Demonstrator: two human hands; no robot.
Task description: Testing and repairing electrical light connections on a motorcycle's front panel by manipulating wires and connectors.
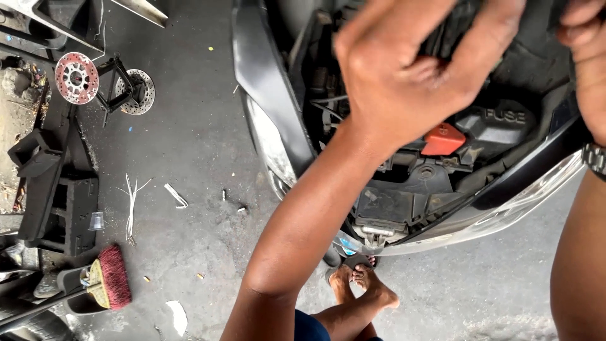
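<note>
Left hand: the left hand [404,76] is curled tight, thumb and fingers pinched on a dark part [442,44] inside the open front of the scooter; I can't make out what that part is, the hand blurs over it.
Right hand: only the edge of the right hand [584,57] shows at the frame's side, fingers bent against the same dark area; whether it grips anything I cannot tell. A wristwatch [594,158] sits on that wrist.
Scooter front: the front panel [265,82] is pulled open, so the red cap [443,139] and black fuse box [499,123] lie bare just below the hands.
Stance: the feet [363,284] are planted right under the nose, close enough for both arms to reach in.
Floor: 2 brake discs [77,77] and a red brush [113,275] lie well apart to the side.
</note>
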